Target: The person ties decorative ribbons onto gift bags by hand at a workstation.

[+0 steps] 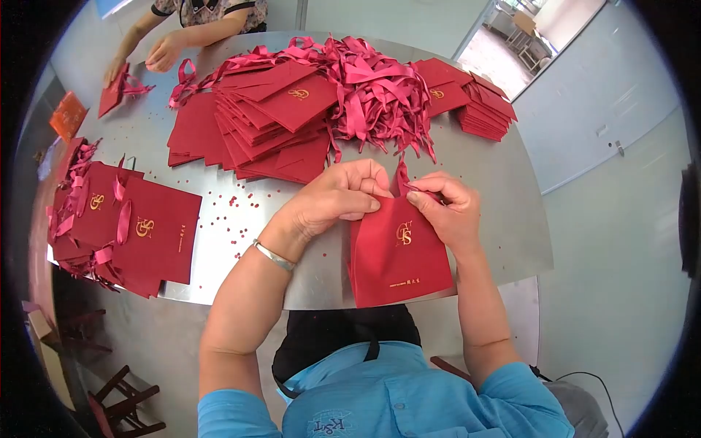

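Clock from held bag. 9: ribboned red bags (164, 244), overlapping. 10: other person's hand (115, 71) on a small red bag (110, 99). 10-11: fanned red bag pile (274, 124). Left hand (343, 191): narrow pinch, bag's top edge, 11. Held bag (401, 263): between hands, at near table edge (314, 298). 12: pink ribbon heap (376, 95). Right hand (450, 210): narrow pinch, top edge plus ribbon (402, 175), 1-2. 1: red bag stack (488, 113).

Table (504, 219): grey, shiny, under grip
Wall (409, 25): pale, beyond grip
Doorway (504, 47): bright, beyond grip, rightward
Stool (123, 398): left of grip
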Demonstrator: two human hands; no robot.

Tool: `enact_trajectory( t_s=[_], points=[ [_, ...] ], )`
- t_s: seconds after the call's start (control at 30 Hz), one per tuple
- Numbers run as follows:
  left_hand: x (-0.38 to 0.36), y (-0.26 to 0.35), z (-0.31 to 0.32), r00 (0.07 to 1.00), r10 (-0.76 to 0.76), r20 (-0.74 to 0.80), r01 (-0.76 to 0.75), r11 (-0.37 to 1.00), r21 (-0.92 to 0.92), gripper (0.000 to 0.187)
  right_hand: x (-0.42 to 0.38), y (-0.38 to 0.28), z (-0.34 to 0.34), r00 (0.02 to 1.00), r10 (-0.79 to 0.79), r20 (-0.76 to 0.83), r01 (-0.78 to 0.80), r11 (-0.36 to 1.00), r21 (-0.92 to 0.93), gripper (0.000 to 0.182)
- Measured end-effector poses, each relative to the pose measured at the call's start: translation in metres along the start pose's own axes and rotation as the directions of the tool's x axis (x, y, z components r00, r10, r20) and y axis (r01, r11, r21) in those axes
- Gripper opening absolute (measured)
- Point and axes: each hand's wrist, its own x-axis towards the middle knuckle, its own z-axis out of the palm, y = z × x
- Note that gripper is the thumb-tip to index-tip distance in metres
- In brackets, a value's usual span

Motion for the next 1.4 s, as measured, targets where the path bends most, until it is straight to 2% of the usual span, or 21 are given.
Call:
enact_trajectory(
  t_s=[0.2, 0.27, 0.37, 0.47, 0.6, 0.67, 0.87, 1.07, 1.13, 1.23, 1.4],
  points=[
    [0.001, 0.0, 0.0, 0.999, -0.027, 0.025, 0.026, 1.0, 0.016, 0.03, -0.001, -0.006, -0.002, 0.997, -0.069, -0.017, 0.067, 0.993, -0.099, 0.013],
    [0.002, 0.002, 0.003, 0.996, -0.032, -0.082, 0.047, 0.98, 0.195, 0.03, -0.002, -0.007, -0.005, 0.997, -0.072, -0.021, 0.068, 0.988, -0.136, 0.013],
    [0.004, 0.002, 0.006, 0.984, -0.025, -0.176, 0.067, 0.969, 0.239, 0.031, -0.003, -0.006, -0.008, 0.995, -0.08, -0.066, 0.071, 0.988, -0.137, 0.012],
    [0.004, 0.001, 0.005, 0.986, -0.026, -0.167, 0.057, 0.981, 0.185, 0.033, -0.002, -0.008, -0.007, 0.991, -0.111, -0.075, 0.098, 0.982, -0.16, 0.013],
    [0.005, -0.006, 0.002, 0.986, -0.001, -0.168, 0.017, 0.995, 0.099, 0.034, 0.001, -0.001, 0.0, 0.998, -0.029, -0.047, 0.026, 0.998, -0.063, 0.012],
    [0.005, -0.007, -0.001, 0.995, -0.012, -0.096, 0.02, 0.996, 0.083, 0.035, 0.002, 0.001, 0.003, 1.0, -0.013, -0.027, 0.013, 1.0, -0.023, 0.013],
    [0.003, -0.007, 0.0, 0.999, -0.022, -0.023, 0.021, 1.0, -0.006, 0.036, 0.003, -0.001, 0.004, 0.999, -0.039, 0.009, 0.039, 0.999, 0.012, 0.012],
    [0.005, -0.006, 0.006, 0.997, 0.013, -0.075, -0.007, 0.996, 0.087, 0.034, 0.002, 0.003, 0.003, 0.999, -0.039, -0.023, 0.038, 0.999, -0.014, 0.013],
    [0.005, -0.006, 0.006, 0.995, 0.019, -0.096, -0.009, 0.995, 0.104, 0.033, 0.0, 0.002, 0.003, 0.994, -0.08, -0.079, 0.076, 0.996, -0.055, 0.013],
    [0.005, -0.005, 0.007, 0.991, 0.021, -0.13, -0.006, 0.993, 0.116, 0.031, -0.001, 0.005, 0.002, 0.986, -0.118, -0.115, 0.117, 0.993, -0.018, 0.014],
    [0.006, -0.006, 0.006, 0.986, 0.025, -0.165, -0.001, 0.989, 0.146, 0.027, -0.002, 0.008, -0.002, 0.976, -0.18, -0.123, 0.175, 0.984, -0.043, 0.015]
  ],
)
